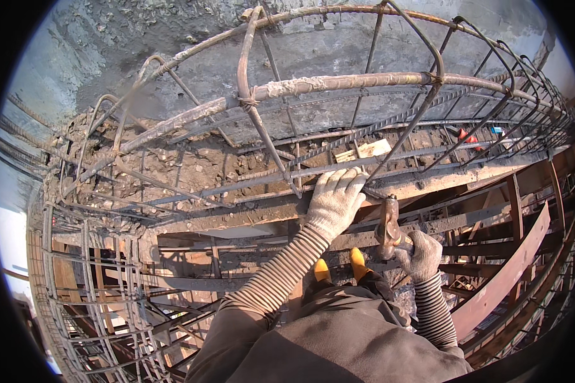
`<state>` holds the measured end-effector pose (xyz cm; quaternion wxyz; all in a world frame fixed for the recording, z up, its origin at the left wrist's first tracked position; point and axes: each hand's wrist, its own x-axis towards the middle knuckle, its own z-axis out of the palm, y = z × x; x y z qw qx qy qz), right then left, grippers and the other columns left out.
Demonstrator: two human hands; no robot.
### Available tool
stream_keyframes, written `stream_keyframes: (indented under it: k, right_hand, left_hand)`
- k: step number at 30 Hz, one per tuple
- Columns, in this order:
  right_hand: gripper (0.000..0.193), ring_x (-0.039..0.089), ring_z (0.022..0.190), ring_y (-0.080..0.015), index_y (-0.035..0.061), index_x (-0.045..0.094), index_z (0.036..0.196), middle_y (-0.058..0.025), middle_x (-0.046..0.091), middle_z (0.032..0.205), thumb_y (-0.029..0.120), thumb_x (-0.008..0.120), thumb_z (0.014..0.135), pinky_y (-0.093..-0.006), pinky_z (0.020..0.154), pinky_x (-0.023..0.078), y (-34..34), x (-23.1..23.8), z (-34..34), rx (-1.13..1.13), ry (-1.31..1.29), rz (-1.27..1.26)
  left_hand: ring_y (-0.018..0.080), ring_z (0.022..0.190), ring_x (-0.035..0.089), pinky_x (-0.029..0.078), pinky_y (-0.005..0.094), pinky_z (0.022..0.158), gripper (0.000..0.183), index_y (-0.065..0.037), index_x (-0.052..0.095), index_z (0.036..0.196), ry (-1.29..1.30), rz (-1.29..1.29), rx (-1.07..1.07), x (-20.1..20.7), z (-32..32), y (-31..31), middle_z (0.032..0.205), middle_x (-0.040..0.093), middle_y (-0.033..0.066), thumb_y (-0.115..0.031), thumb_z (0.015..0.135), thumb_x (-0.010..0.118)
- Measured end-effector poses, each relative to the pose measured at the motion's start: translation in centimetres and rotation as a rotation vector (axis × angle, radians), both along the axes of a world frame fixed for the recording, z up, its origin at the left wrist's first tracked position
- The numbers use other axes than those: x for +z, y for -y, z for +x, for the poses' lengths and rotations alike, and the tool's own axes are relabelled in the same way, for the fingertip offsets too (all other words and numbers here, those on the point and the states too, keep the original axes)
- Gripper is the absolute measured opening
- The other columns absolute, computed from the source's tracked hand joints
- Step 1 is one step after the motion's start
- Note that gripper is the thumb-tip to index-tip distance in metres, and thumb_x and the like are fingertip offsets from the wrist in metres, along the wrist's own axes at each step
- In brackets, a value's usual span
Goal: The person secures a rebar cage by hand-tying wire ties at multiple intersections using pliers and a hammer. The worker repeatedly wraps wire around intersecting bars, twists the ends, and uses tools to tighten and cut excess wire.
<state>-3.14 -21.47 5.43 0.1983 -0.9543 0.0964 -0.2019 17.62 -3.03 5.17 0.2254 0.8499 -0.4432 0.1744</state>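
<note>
My left hand (336, 201), in a pale knit glove, is closed over a lower rebar (281, 192) beside the board edge, its fingers together and curled away from me. The fingertips and what lies under the palm are hidden. A short dark rod (372, 192) sticks out on the right of this hand, close to the hammer head. My right hand (420, 256), gloved alike, grips a hammer (388, 231) by its handle. The hammer's rusty brown head is raised beyond that hand, to the right of the left one.
A curved rebar cage (345, 82) with tied stirrups spans the front, before a rough grey concrete wall (326, 48). Inside lie a wood scrap (364, 150), rubble (166, 163) and a red object (467, 137). Beams and gaps lie below, around my yellow boots (359, 260). A curved plank (508, 274) stands right.
</note>
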Motion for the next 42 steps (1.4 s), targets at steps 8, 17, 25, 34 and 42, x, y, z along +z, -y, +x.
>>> stream_keyframes:
  k: [8,17,25,34,42]
  right_hand:
    - [0.052,0.06,0.056,-0.0265,-0.0002,0.064,0.086,-0.0153,0.058,0.065,0.05,0.078,0.084,-0.0366,0.058,0.049,-1.5,0.1,-1.6,-0.195,0.021,0.391]
    - [0.039,0.07,0.069,-0.0287,0.0014,0.072,0.1,-0.0187,0.069,0.076,0.035,0.08,0.083,-0.0382,0.065,0.054,3.1,-5.0,-7.0,-0.315,-0.292,0.442]
    - [0.053,0.071,0.09,-0.0398,0.0058,0.073,0.106,-0.021,0.073,0.09,0.055,0.073,0.086,-0.0497,0.08,0.056,5.9,-9.7,-7.1,-0.112,-0.705,0.103]
    - [0.047,0.07,0.103,-0.0393,0.0084,0.074,0.117,-0.0217,0.074,0.106,0.048,0.063,0.094,-0.0453,0.088,0.054,8.7,-17.4,-10.5,-0.019,-0.899,0.162]
    - [0.053,0.068,0.104,-0.0412,0.0023,0.072,0.107,-0.0241,0.072,0.103,0.053,0.062,0.094,-0.0465,0.088,0.052,12.9,-23.5,-13.3,-0.056,-1.009,0.224]
  left_hand:
    - [0.0272,0.135,0.047,0.038,0.0455,0.112,0.069,-0.009,0.049,0.147,0.145,-0.068,-0.114,-1.6,-4.5,4.8,0.143,0.053,0.0085,-0.033,0.086,0.071]
    - [0.0213,0.076,0.064,0.048,0.0429,0.086,0.04,-0.013,0.067,0.074,0.133,0.123,-0.255,-0.7,-6.6,-4.3,0.066,0.06,0.0023,-0.052,0.083,0.072]
    - [0.0271,0.063,0.058,0.049,0.0445,0.08,0.027,-0.008,0.061,0.055,-0.045,-0.052,-0.387,-0.2,-7.5,-6.5,0.056,0.054,0.0077,-0.031,0.065,0.072]
    - [0.0274,0.062,0.053,0.047,0.0432,0.075,0.037,-0.01,0.056,0.053,0.05,-0.383,-0.342,-2.5,-10.0,-4.0,0.058,0.051,0.0061,-0.039,0.071,0.072]
    - [0.0275,0.061,0.052,0.047,0.0451,0.071,0.034,-0.012,0.052,0.055,0.074,-0.306,-0.416,-5.4,-13.3,-10.6,0.057,0.046,0.005,-0.035,0.069,0.072]
